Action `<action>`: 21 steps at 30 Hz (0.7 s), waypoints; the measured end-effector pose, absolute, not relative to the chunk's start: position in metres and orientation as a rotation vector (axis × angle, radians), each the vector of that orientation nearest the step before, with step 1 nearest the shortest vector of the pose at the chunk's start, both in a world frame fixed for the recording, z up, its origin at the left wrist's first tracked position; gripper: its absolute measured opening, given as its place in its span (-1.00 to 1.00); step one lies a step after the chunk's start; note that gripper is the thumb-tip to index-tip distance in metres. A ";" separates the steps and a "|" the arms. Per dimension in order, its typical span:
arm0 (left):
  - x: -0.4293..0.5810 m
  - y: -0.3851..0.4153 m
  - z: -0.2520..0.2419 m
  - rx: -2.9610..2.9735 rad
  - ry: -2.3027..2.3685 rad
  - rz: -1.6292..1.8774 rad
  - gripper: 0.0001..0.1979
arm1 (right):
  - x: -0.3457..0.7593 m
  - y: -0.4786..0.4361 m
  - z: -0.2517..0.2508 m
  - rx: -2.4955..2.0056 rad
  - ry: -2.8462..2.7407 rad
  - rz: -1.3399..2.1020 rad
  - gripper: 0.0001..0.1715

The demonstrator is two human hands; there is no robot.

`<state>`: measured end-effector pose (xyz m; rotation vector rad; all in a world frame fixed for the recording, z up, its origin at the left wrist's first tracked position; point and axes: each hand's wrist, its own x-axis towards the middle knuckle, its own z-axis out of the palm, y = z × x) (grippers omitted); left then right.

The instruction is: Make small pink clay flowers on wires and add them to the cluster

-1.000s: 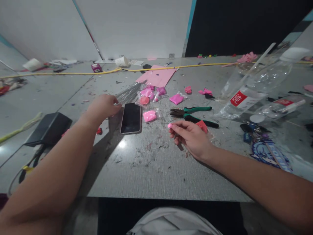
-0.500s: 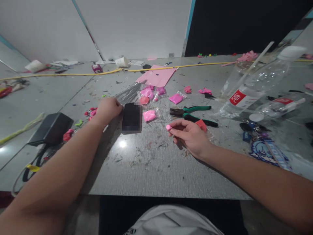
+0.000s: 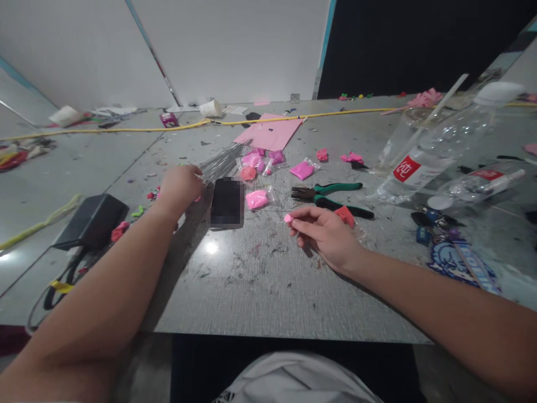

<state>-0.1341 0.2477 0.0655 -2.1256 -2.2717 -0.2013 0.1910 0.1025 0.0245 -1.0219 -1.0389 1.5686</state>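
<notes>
My right hand (image 3: 325, 232) pinches a small pink lump of clay (image 3: 288, 218) between thumb and fingertips, just above the table. Beside it lie pliers (image 3: 312, 193) with green and black handles and a red-orange packet (image 3: 344, 215). On the other side, my left hand (image 3: 180, 187) is curled at the near end of a bundle of thin wires (image 3: 224, 161); what its fingers hold, if anything, is hidden. A black phone (image 3: 227, 202) lies just right of that hand. Bagged pink clay (image 3: 257, 199) rests between the phone and the pliers.
Clear plastic bottles (image 3: 451, 143) stand and lie at the right, near a keychain (image 3: 464, 263). At the left sits a black power adapter (image 3: 92, 221) with its cord. Pink sheets (image 3: 268, 132) and a yellow cable (image 3: 319, 115) lie farther back.
My left hand has shifted slightly left and up, away from the phone's edge and toward the wire ends. My right hand stays in place with the pink clay.
</notes>
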 end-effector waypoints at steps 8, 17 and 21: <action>-0.126 0.244 0.066 -2.200 -2.243 -0.084 -0.63 | 0.191 0.106 0.020 -0.999 -1.017 1.544 -0.70; -0.124 0.247 0.066 -2.182 -2.275 -0.026 -0.73 | 0.191 0.105 0.024 -0.978 -0.983 1.551 -0.68; -0.132 0.247 0.074 -2.185 -2.343 -0.199 -0.78 | 0.192 0.105 0.027 -0.985 -0.974 1.586 -0.69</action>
